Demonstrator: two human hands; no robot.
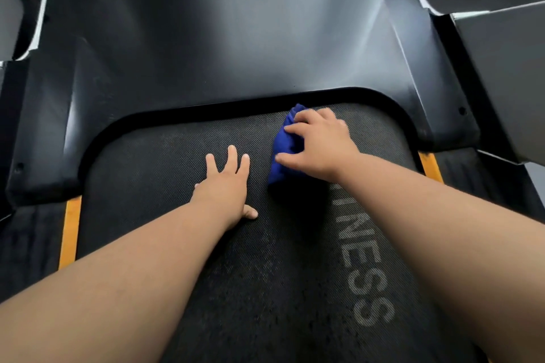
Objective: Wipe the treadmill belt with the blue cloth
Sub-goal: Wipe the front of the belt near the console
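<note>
Head view
Treadmill belt [177,156]: a black textured surface is seen running toward the camera; grey lettering ending "NESS" [365,268] is printed along its right half.
Blue cloth [284,141]: it is bunched on the belt near the front end, just beside the curved black edge of the motor cover [236,38].
Right hand [320,143]: it is laid over the cloth, fingers curled and clamped on it, thumb at the near side.
Left hand [225,183]: it is pressed flat on the belt, fingers straight and spread apart, nothing held; it is near the cloth, not touching.
Yellow strips [69,233]: one is noted along each side of the belt.
Side rails [26,244]: dark, ribbed, outside the strips.
</note>
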